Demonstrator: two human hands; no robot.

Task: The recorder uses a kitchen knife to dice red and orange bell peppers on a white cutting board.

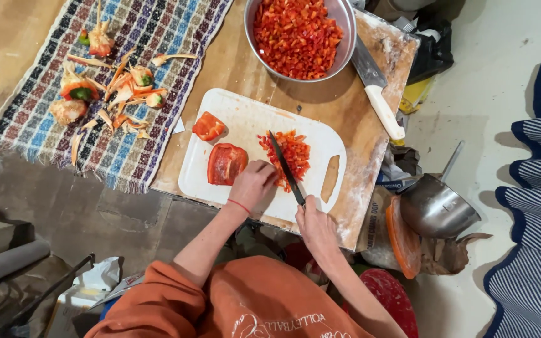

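A black-handled knife (286,169) is gripped tight in the right hand (315,226); diced red pepper (292,153), just left of the blade, is pinned under the left hand (252,183) with fingers curled.

knife handle (300,201) hidden in right hand (316,226)

spare white-handled knife (377,94), checked cloth (158,37), steel pot (436,209)

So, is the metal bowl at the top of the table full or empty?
Nearly full. The metal bowl holds diced red pepper heaped close to its rim, hiding the bottom.
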